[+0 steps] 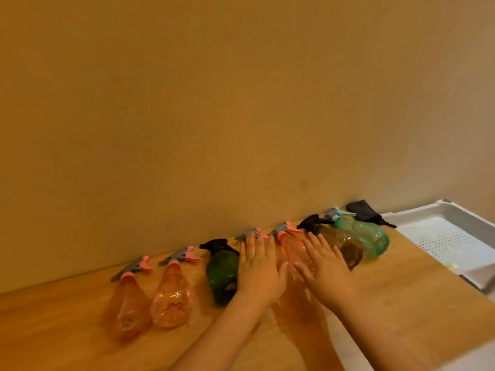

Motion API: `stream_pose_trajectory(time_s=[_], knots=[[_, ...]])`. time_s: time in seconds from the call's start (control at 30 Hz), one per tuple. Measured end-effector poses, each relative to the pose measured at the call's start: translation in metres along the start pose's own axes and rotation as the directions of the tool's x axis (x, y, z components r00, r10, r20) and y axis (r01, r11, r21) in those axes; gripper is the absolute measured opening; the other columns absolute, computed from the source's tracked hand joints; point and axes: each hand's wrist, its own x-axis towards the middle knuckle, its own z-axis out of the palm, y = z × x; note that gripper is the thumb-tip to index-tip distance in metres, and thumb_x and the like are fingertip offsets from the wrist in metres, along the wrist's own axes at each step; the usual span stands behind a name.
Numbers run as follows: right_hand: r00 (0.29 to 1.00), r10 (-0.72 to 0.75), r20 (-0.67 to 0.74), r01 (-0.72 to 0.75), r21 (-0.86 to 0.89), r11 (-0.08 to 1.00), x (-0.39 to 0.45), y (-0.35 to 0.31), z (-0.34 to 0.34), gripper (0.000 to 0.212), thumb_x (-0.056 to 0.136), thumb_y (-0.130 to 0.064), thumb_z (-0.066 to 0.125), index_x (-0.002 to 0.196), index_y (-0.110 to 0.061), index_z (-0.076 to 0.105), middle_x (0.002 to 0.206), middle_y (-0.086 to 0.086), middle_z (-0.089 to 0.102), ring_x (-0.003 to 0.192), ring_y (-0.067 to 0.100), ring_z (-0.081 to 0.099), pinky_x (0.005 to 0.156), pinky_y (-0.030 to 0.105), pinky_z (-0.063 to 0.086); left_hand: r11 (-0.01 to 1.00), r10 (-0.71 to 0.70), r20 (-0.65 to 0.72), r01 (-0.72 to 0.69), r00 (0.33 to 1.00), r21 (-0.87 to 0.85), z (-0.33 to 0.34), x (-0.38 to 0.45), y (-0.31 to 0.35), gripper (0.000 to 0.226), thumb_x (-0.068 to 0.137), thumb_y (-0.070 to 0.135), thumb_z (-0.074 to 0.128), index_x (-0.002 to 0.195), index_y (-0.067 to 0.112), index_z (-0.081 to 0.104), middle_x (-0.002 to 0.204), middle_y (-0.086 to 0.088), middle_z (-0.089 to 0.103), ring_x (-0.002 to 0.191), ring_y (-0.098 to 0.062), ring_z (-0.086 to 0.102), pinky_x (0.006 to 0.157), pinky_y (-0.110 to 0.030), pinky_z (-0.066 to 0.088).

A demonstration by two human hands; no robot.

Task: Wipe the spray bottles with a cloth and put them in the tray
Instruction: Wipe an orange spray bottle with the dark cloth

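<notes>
While bottles (222,271) lie in a row, both hands (258,271) (325,274) press flat, fingers (316,245) straight.

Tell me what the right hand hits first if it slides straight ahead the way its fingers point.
Probably the black trigger head of the amber plastic spray bottle; the right hand points up-left toward it, though depth is unclear.

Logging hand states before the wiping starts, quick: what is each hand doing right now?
Left hand: open, fingers straight, lying flat on a pink spray bottle.
Right hand: open, fingers spread, flat over the same row of bottles, holding nothing.
</notes>
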Motion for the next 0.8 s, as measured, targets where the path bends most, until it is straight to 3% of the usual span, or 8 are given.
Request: stream_pose_trajectory(time_s=[0.07, 0.17, 0.23, 0.33, 0.47, 0.57, 0.67, 0.8], knots=[[0.998, -0.001, -0.062, 0.001, -0.007, 1.0, -0.015, -0.003, 0.01, 0.092, 0.071, -0.072, -0.002, 0.149, -0.025, 0.011, 0.156, -0.007, 0.004, 0.142, 0.009, -0.005, 0.114, 0.035, 0.002, 0.999, 0.024, -0.057, -0.022, 0.998, 0.033, 0.007, -0.012, -0.004, 0.07, 0.1, 0.051, 0.023, 0.154, 0.013, -0.001, 0.161, -0.011, -0.009, 0.148, -0.028, -0.011, 0.119, -0.044, -0.007], [0.995, 0.025, -0.091, -0.025, -0.004, 1.0, -0.04, -0.008, 0.015, 0.067, 0.092, -0.06, 0.022, 0.149, -0.024, 0.015, 0.156, -0.004, 0.009, 0.143, 0.013, 0.001, 0.114, 0.037, 0.004, 0.998, 0.058, -0.11, -0.057, 0.992, 0.012, 0.009, -0.037, -0.008, 0.07, 0.1, 0.051, 0.028, 0.154, 0.014, 0.003, 0.161, -0.011, -0.006, 0.148, -0.027, -0.009, 0.118, -0.044, -0.007], [0.993, -0.004, -0.121, 0.009, 0.039, 0.999, -0.061, -0.017, 0.02, 0.061, 0.094, -0.054, 0.033, 0.147, -0.03, 0.011, 0.156, -0.006, 0.009, 0.143, 0.012, 0.001, 0.114, 0.037, 0.003, 1.0, 0.024, -0.123, -0.026, 0.992, -0.014, 0.009, -0.061, -0.012, 0.07, 0.099, 0.051, 0.029, 0.154, 0.016, 0.003, 0.161, -0.009, -0.006, 0.148, -0.026, -0.009, 0.118, -0.043, -0.008], [0.991, -0.069, -0.113, 0.07, -0.002, 0.998, -0.079, -0.034, 0.018, 0.068, 0.091, -0.061, 0.027, 0.147, -0.029, 0.008, 0.156, -0.008, 0.005, 0.142, 0.01, -0.001, 0.112, 0.03, -0.002, 0.999, -0.033, -0.127, 0.033, 0.991, 0.005, 0.007, -0.085, -0.028, 0.07, 0.099, 0.052, 0.026, 0.154, 0.015, 0.002, 0.161, -0.01, -0.005, 0.148, -0.027, -0.009, 0.117, -0.044, -0.009], [0.983, -0.137, -0.124, 0.139, 0.003, 0.99, -0.078, -0.07, 0.016, 0.064, 0.094, -0.052, 0.033, 0.148, -0.023, 0.013, 0.156, -0.005, 0.006, 0.143, 0.011, -0.002, 0.115, 0.037, 0.001, 0.997, -0.071, -0.182, 0.076, 0.981, 0.021, -0.003, -0.11, -0.059, 0.068, 0.1, 0.049, 0.027, 0.154, 0.015, 0.002, 0.161, -0.011, -0.006, 0.148, -0.027, -0.012, 0.116, -0.043, -0.013], [0.96, -0.242, -0.141, 0.243, -0.015, 0.97, -0.066, -0.105, 0.018, 0.063, 0.095, -0.05, 0.036, 0.148, -0.027, 0.015, 0.155, -0.008, 0.01, 0.143, 0.01, 0.001, 0.114, 0.033, 0.002, 0.991, -0.132, -0.242, 0.134, 0.961, -0.006, -0.016, -0.116, -0.088, 0.067, 0.1, 0.047, 0.029, 0.154, 0.016, 0.004, 0.162, -0.01, -0.005, 0.148, -0.026, -0.011, 0.116, -0.043, -0.012], [0.944, -0.307, -0.124, 0.31, 0.003, 0.951, -0.05, -0.139, 0.022, 0.059, 0.095, -0.048, 0.036, 0.147, -0.026, 0.02, 0.155, -0.005, 0.016, 0.143, 0.013, 0.004, 0.115, 0.034, 0.003, 0.973, -0.228, -0.249, 0.232, 0.941, -0.013, -0.026, -0.114, -0.123, 0.065, 0.101, 0.047, 0.027, 0.154, 0.018, 0.004, 0.161, -0.009, -0.005, 0.148, -0.026, -0.01, 0.117, -0.044, -0.01], [0.922, -0.381, -0.067, 0.38, -0.028, 0.925, -0.032, -0.173, 0.032, 0.059, 0.097, -0.048, 0.031, 0.148, -0.023, 0.015, 0.156, -0.004, 0.011, 0.143, 0.013, 0.001, 0.115, 0.033, 0.0, 0.917, -0.391, -0.231, 0.4, 0.891, -0.01, -0.028, -0.109, -0.172, 0.063, 0.101, 0.048, 0.024, 0.154, 0.018, 0.005, 0.161, -0.012, -0.004, 0.148, -0.03, -0.007, 0.118, -0.049, -0.005]])
